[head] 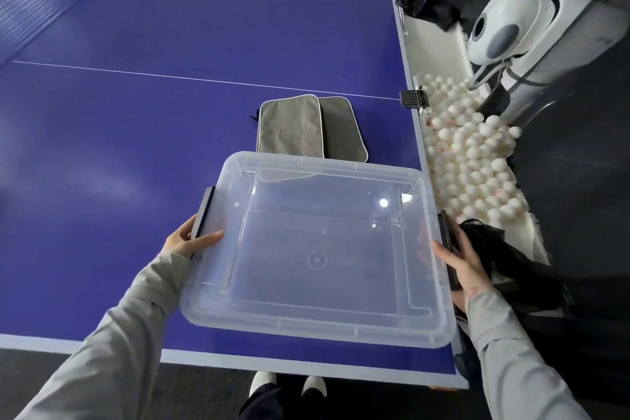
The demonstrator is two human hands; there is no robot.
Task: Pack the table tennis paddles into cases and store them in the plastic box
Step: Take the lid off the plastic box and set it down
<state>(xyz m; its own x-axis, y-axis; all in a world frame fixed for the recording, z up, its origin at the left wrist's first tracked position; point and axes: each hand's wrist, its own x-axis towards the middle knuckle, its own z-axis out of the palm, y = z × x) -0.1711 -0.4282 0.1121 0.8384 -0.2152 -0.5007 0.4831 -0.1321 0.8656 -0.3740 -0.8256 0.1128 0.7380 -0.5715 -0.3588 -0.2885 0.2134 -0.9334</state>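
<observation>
At near table edge: left hand (191, 239) clasps the dark latch (203, 213) on the left end of one clear plastic box (317, 327); right hand (460, 266) wraps the latch on its right end. Box looks empty. Two grey paddle cases (289, 128), overlapping, lie just beyond it on the blue table (136, 112). Right of table, a trough (414, 41) holds many white balls (474, 153), uncountable. No legible writing.

Clear plastic box (317, 249), open side up, empty, near table corner. 2 grey cases (308, 128) lie flat just behind it, overlapping, both closed.
</observation>
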